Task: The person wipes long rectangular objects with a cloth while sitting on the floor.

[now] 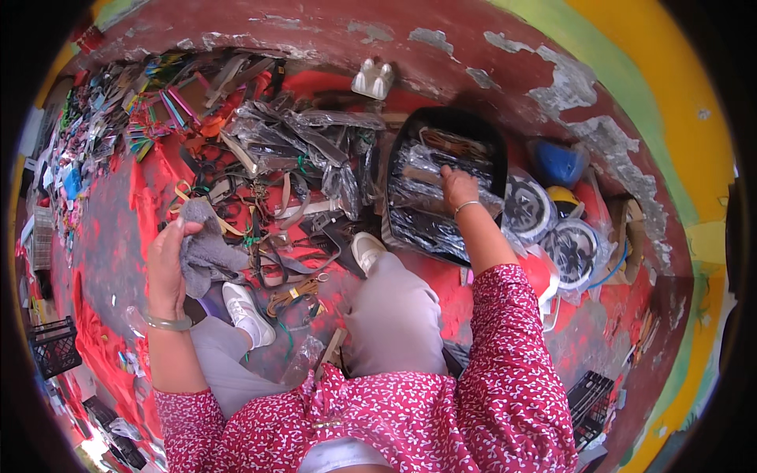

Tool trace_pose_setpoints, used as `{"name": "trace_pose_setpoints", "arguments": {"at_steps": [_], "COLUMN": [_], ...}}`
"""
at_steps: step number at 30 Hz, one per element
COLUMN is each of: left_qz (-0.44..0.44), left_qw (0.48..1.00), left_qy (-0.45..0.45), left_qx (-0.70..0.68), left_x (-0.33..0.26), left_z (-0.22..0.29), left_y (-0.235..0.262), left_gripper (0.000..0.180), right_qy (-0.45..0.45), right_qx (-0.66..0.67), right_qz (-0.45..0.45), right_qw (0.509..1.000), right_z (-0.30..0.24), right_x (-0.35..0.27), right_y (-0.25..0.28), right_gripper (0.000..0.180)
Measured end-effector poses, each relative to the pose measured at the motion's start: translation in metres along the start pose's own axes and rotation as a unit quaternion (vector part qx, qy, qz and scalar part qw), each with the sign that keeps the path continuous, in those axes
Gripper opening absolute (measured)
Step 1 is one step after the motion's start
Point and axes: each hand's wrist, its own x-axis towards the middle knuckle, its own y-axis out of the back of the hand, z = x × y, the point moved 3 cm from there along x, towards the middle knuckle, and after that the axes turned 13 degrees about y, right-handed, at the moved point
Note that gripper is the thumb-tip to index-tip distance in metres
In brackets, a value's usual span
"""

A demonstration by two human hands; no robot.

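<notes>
My left hand [167,256] is closed on a fuzzy grey cloth [206,244], which hangs bunched from the fingers above a heap of belts [288,197]. Over on the right, my right hand [459,189] reaches into a black tray [498,142]. Its fingers are curled at the end of a brown plastic-wrapped belt [423,176]; their tips are partly hidden. More belts in clear, shiny wrapping fill the tray, and a coiled brown cord or belt [449,143] lies near its far end.
Wrapped wheel-like discs [569,254] and a blue helmet-like thing [558,162] sit right of the tray. A white moulded carton [373,80] stands by the peeling wall. Small colourful goods [71,173] cover the far left. Black crates [55,347] stand at the edges.
</notes>
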Motion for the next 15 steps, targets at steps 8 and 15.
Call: {"name": "trace_pose_setpoints", "arguments": {"at_steps": [8,15], "left_qz": [-0.022,-0.022], "left_qw": [0.997,0.993], "left_qy": [-0.02,-0.041], "left_qx": [0.067,0.106], "left_x": [0.007,0.004], "left_z": [-0.003,-0.002], "left_y": [-0.008,-0.013], "left_gripper": [0.029,0.025], "right_qy": [-0.046,-0.101], "right_qx": [-0.078,0.0], "right_qz": [0.024,-0.181], "right_qw": [0.996,0.978], "right_z": [0.044,0.005], "right_x": [0.085,0.076], "right_y": [-0.023,-0.052], "right_gripper": [0.031,0.035]}}
